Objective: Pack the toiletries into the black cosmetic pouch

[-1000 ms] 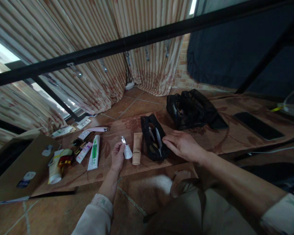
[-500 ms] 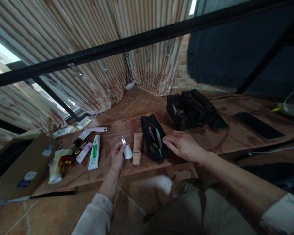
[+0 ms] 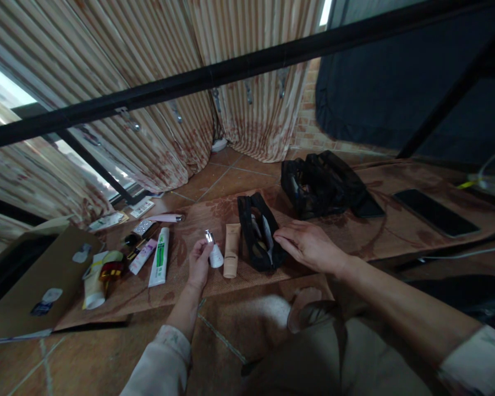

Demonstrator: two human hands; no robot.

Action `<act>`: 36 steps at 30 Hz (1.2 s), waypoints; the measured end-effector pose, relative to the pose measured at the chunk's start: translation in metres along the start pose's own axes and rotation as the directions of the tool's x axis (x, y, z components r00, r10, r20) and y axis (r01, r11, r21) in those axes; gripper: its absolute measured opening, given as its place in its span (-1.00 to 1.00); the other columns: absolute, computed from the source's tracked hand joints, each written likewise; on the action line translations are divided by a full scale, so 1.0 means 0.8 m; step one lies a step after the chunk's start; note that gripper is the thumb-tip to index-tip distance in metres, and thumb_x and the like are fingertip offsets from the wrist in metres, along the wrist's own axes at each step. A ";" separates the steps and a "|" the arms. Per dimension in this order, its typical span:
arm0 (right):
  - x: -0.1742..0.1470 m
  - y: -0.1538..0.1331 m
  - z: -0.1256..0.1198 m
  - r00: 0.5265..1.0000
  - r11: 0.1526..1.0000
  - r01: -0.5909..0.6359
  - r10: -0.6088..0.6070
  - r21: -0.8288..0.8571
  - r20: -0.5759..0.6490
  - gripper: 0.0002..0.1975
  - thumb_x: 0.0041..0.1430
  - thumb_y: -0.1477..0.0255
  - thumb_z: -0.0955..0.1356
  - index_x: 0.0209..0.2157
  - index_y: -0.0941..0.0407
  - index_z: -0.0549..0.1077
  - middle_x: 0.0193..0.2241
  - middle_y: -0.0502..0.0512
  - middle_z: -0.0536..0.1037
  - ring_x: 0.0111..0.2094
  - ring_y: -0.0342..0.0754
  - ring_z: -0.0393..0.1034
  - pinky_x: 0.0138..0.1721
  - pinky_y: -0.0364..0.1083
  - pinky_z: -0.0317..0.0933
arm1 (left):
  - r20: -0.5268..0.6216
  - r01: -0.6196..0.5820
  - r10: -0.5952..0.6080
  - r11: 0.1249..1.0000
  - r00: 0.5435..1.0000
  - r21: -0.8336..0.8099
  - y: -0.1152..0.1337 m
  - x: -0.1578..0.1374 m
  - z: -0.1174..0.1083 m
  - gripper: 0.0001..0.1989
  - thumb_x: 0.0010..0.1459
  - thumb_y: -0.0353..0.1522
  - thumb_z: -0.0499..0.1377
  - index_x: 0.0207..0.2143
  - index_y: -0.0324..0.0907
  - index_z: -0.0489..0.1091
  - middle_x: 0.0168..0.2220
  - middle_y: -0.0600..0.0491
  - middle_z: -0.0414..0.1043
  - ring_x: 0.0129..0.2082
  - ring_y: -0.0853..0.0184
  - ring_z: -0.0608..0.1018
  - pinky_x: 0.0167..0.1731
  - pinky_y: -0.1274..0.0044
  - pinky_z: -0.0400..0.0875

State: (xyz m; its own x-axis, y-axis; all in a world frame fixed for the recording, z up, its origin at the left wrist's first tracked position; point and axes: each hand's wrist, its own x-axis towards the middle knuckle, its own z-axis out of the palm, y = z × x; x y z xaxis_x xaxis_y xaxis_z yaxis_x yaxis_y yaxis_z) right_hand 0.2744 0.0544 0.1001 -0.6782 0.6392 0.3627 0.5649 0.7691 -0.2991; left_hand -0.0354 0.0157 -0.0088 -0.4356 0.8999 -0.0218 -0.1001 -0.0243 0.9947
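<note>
My left hand (image 3: 198,263) is closed on a small white bottle with a shiny silver cap (image 3: 215,256), low over the cloth. Just right of the bottle lies a beige squeeze tube (image 3: 231,250). Beside that tube stands a small black pouch (image 3: 251,231), its top open and a few items partly visible inside. The fingers of my right hand (image 3: 307,245) are pressed together at the pouch's right edge, gripping it. Left of my left hand rests a white and green tube (image 3: 160,257).
More cosmetics lie leftward: a pink-white tube (image 3: 142,257), an amber jar (image 3: 111,268) and a cream tube (image 3: 94,291). A cardboard box (image 3: 61,275) stands at far left. Rightward are a larger black mesh bag (image 3: 322,187) and a dark phone (image 3: 435,212). A black metal bar (image 3: 247,61) crosses behind.
</note>
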 end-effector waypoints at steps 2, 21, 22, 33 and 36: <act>0.000 0.000 0.001 1.000 1.000 0.004 -0.004 0.006 -0.002 -0.67 0.36 0.34 0.16 -0.28 0.12 0.51 -0.38 0.12 0.55 -0.31 -0.03 0.38 -0.20 -0.06 0.18 | -0.004 -0.001 0.001 1.000 1.000 0.011 0.000 0.000 0.000 -0.67 -0.10 -0.17 0.33 -0.34 -0.18 0.42 -0.43 0.11 0.48 -0.41 0.38 0.50 -0.34 0.55 0.36; -0.002 0.001 0.000 0.999 1.000 0.010 -0.010 0.017 0.031 -0.67 0.36 0.34 0.16 -0.26 0.11 0.52 -0.29 0.15 0.59 -0.23 0.01 0.42 -0.15 -0.02 0.24 | 0.001 -0.003 0.003 1.000 1.000 0.022 0.009 -0.009 0.005 -0.66 -0.17 -0.24 0.37 -0.36 -0.19 0.38 -0.47 0.13 0.45 -0.48 0.42 0.46 -0.44 0.59 0.30; -0.002 0.001 0.000 0.999 1.000 0.008 -0.008 0.011 0.031 -0.67 0.36 0.35 0.16 -0.26 0.11 0.52 -0.29 0.16 0.59 -0.23 0.01 0.42 -0.15 -0.01 0.24 | 0.001 -0.006 0.006 1.000 1.000 0.025 0.010 -0.009 0.006 -0.66 -0.17 -0.25 0.37 -0.36 -0.19 0.38 -0.47 0.14 0.45 -0.48 0.43 0.45 -0.44 0.59 0.30; -0.003 0.005 0.004 0.999 0.999 0.028 -0.029 0.019 0.016 -0.68 0.36 0.35 0.17 -0.26 0.10 0.51 -0.28 0.14 0.60 -0.24 0.00 0.43 -0.15 -0.01 0.24 | -0.004 0.007 -0.006 1.000 1.000 0.018 0.010 -0.009 0.006 -0.66 -0.18 -0.25 0.38 -0.37 -0.18 0.36 -0.46 0.11 0.44 -0.43 0.38 0.48 -0.40 0.57 0.33; -0.003 0.005 0.004 0.999 1.000 0.021 -0.022 0.021 0.025 -0.68 0.36 0.34 0.17 -0.25 0.10 0.51 -0.28 0.15 0.60 -0.23 0.01 0.43 -0.16 -0.01 0.25 | -0.003 0.012 -0.012 1.000 1.000 0.015 0.010 -0.009 0.007 -0.66 -0.18 -0.25 0.38 -0.38 -0.18 0.36 -0.47 0.12 0.43 -0.45 0.40 0.47 -0.41 0.58 0.32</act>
State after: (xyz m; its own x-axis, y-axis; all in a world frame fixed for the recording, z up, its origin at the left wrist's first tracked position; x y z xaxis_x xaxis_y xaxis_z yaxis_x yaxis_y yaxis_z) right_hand 0.2766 0.0561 0.0956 -0.7017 0.6223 0.3470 0.5407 0.7822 -0.3095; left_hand -0.0283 0.0114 -0.0002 -0.4370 0.8988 -0.0338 -0.0918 -0.0072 0.9957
